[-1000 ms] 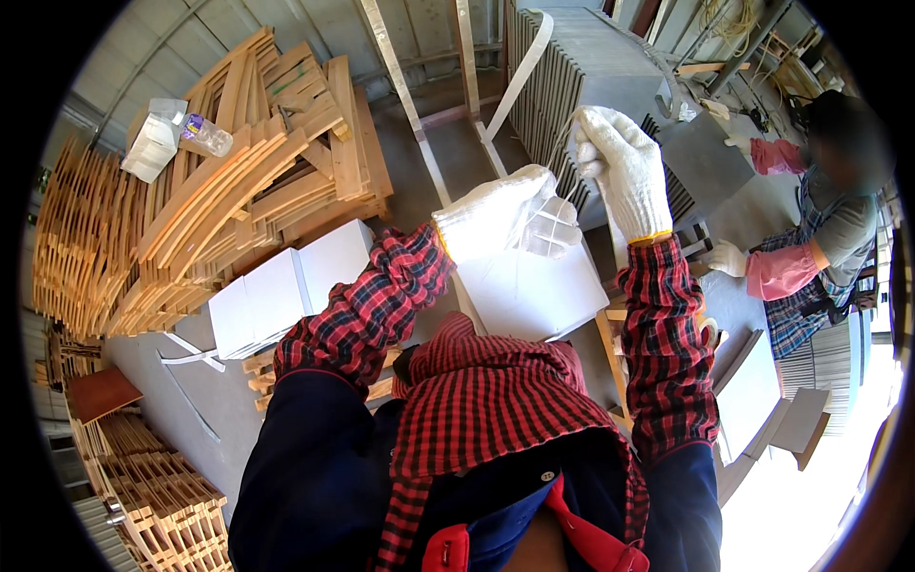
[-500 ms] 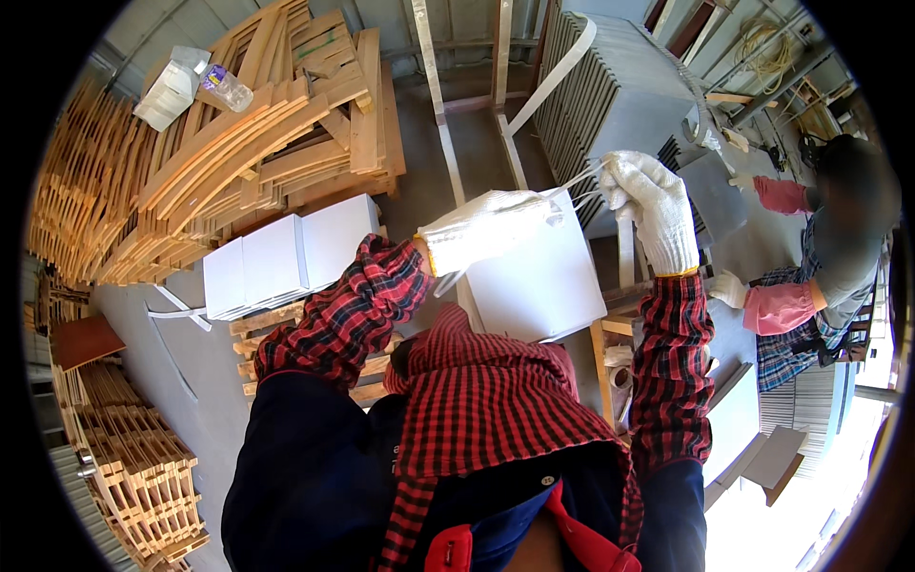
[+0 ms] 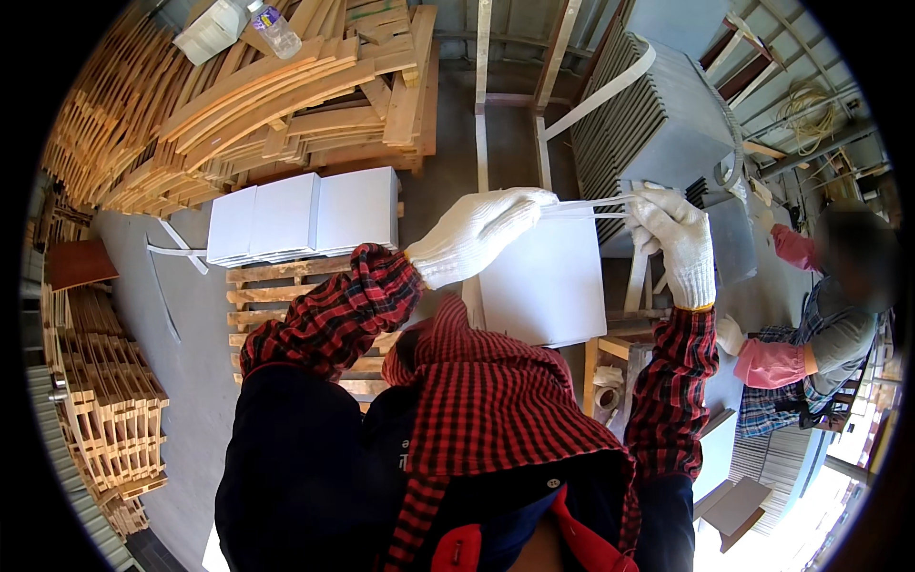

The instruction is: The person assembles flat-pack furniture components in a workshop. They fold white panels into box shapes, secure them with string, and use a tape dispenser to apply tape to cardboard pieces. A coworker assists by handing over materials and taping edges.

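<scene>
The white-knit-gloved left hand [image 3: 481,234] and right hand [image 3: 675,238], fingers curled in, grip thin, translucent white strands [image 3: 600,201] stretched between them at two o'clock, ends hidden. Below lies a white rectangular panel [image 3: 548,286]; pale timber slats [image 3: 305,119], cut off, pile at eleven; grey floor [image 3: 191,319] at nine.

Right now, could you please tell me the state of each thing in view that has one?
White strands: drawn out straight
Left hand: gloved, closed on the strands
Right hand: gloved, pinching the strands
White panels: stacked side by side
Wooden pallet: partly covered by the panels
Timber pieces: piled up
Clear bottle: on the timber, contents unclear
Cord: coiled
</scene>
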`<state>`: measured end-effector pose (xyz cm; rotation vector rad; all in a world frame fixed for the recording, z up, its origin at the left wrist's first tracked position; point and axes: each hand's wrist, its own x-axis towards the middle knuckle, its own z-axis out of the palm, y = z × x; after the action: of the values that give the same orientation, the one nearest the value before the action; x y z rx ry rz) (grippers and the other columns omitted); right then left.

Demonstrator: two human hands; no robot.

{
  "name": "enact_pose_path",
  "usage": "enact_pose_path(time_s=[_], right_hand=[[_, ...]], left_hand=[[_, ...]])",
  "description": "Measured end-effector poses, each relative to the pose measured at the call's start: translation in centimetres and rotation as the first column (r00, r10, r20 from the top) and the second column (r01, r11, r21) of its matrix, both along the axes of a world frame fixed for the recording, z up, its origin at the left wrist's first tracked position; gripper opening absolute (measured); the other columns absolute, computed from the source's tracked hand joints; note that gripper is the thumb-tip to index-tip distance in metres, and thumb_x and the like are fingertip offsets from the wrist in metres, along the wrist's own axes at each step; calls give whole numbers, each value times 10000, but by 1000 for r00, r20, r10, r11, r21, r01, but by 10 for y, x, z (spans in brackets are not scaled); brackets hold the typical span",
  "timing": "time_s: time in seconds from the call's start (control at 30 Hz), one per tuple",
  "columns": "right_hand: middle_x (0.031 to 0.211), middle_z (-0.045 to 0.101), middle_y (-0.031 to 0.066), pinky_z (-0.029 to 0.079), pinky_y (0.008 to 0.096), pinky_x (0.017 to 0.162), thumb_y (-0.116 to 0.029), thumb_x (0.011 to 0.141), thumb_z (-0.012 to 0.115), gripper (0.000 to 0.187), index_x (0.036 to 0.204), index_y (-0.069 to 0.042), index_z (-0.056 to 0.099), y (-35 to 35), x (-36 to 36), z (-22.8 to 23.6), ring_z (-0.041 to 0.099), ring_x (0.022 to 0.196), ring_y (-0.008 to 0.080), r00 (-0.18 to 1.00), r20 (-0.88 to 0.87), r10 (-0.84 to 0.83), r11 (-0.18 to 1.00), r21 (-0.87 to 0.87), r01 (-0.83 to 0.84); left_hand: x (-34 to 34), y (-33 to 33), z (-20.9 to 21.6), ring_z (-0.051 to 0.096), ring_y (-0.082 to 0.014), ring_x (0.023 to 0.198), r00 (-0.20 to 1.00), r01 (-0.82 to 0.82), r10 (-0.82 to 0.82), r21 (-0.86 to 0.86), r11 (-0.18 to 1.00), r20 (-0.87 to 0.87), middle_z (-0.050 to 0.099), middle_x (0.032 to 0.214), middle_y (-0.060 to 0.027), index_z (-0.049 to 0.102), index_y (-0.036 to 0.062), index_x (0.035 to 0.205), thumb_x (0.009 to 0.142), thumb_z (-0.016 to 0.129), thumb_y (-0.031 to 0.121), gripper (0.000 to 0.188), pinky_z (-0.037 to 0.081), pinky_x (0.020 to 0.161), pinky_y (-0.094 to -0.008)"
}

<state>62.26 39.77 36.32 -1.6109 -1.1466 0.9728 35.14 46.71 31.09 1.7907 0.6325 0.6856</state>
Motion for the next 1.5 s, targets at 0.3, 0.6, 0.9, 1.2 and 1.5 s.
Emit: enact_pose_path(time_s=[0.3, 0.6, 0.9, 1.2, 1.5], right_hand=[[768, 684, 24, 483, 191, 545, -194, 917, 691, 251, 1034, 26, 729, -1, 1, -9, 627, 657, 63, 999, -19, 42, 996, -81, -43], [797, 684, 32, 493, 228, 620, -163, 916, 703, 212, 1028, 17, 718, -28, -40, 1, 611, 686, 84, 964, -251, -93, 996, -10, 93], [1026, 696, 137, 534, 297, 708, -166, 981, 643, 196, 1111, -18, 638, -48, -103, -60, 658, 800, 162, 395, -918, 39, 991, 88, 104], [861, 715, 88, 537, 249, 644, -25, 917, 685, 152, 1064, -9, 653, -21, -26, -29, 666, 717, 128, 850, -523, -57, 966, 186, 179], [934, 730, 77, 551, 275, 718, -25, 829, 779, 134, 955, -22, 733, -16, -63, -27, 678, 780, 152, 915, 310, -258, 777, 629, 6]], left_hand=[[2, 15, -9, 644, -319, 790, 851, 301, 110, 648, 700, -514, 650, 932, -119, 702, 103, 1019, 920, 618, 208, 167, 524, 677, -434], [26, 75, -10, 595, -258, 770, 807, 96, 474, 869, 485, -353, 581, 748, -48, 754, 191, 898, 888, 678, 310, 142, 487, 703, -407], [71, 77, 16, 439, -31, 552, 942, -95, 236, -489, 867, 237, 657, 834, -48, 657, 8, 1172, 1020, 593, 245, 289, 330, 471, -188], [38, 44, 83, 549, -46, 586, 879, 378, -441, -301, 876, -180, 712, 840, -62, 687, 11, 1098, 997, 609, 243, 265, 387, 480, -195], [57, 28, 45, 593, -65, 678, 997, -58, 33, -369, 928, -75, 679, 1012, 11, 639, 89, 1212, 1034, 550, 339, 319, 442, 592, -212]])
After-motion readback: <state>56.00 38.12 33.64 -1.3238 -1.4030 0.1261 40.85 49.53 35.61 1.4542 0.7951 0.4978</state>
